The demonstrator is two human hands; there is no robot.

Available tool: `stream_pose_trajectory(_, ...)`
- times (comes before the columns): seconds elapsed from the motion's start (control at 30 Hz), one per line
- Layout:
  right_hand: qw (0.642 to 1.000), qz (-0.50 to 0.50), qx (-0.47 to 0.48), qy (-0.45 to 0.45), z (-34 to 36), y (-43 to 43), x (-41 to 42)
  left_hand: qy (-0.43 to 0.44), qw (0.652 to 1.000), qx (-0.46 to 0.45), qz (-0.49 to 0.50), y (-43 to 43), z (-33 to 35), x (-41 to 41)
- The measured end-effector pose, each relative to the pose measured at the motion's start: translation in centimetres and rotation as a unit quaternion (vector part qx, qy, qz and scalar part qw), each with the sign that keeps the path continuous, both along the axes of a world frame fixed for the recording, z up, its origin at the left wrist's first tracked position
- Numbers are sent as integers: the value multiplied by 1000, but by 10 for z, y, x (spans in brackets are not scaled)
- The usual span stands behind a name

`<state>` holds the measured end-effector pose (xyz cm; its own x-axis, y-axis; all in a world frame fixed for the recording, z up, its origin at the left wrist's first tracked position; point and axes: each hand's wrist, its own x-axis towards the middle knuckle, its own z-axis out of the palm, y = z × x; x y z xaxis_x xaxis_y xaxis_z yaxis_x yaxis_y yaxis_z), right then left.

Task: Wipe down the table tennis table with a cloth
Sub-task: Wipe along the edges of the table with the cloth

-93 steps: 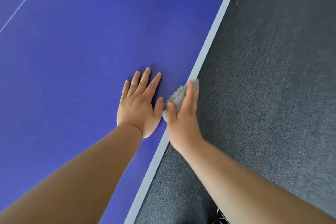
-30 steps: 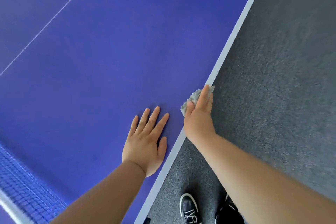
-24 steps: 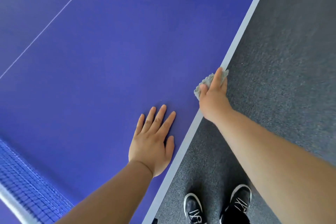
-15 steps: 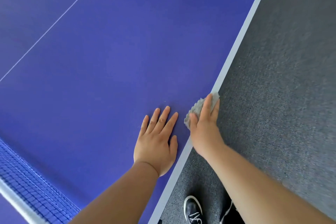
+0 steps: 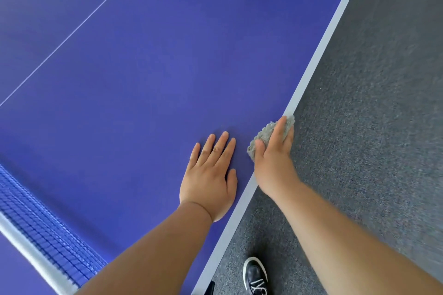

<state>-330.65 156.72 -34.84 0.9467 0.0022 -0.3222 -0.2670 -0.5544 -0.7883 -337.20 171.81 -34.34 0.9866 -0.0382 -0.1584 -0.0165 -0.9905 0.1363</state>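
Two bare hands reach over a blue table tennis table point(image 5: 143, 79), seen from above by a camera worn on the person's head. The left hand point(image 5: 208, 182) lies flat on the blue top, palm down, with its fingers straight and slightly spread. It is relaxed and holds nothing. It rests just inside the pale grey border stripe point(image 5: 318, 55) that runs along the table's side edge.

Just to its right, and not touching it, the right hand point(image 5: 273, 165) grasps a small, bunched grey cloth point(image 5: 263, 132). The thumb is pressed against the cloth's near left side. The forefinger lies straight across the top, and the other fingers bend down over the rim of the table. The cloth sits on the border stripe at the very edge, between the hand and the table, with its fluffy fringe showing beyond the thumb and the fingertips.

Both forearms are bare and enter from the bottom of the picture. A blue net point(image 5: 48, 242) with a white top band crosses the lower left corner. A thin white line point(image 5: 72, 33) runs diagonally across the far part of the blue top. To the right of the table is dark grey carpet point(image 5: 371, 127). A black shoe point(image 5: 255, 275) with white trim and white laces stands on the carpet at the bottom edge, close beside the table
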Motion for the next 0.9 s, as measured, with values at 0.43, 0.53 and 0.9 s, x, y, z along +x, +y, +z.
stream_pose_trajectory(0.43,997,-29,67,6,-7,1,-5,-12,1000,-7,11,-2,-1,0)
stream_pose_trajectory(0.53,993,11,116,-11,-14,8,-59,-8,1000,-5,9,-2,-1,-1)
stream_pose_trajectory(0.9,995,-29,92,-10,-18,2,-24,-17,1000,-10,10,0,-7,0)
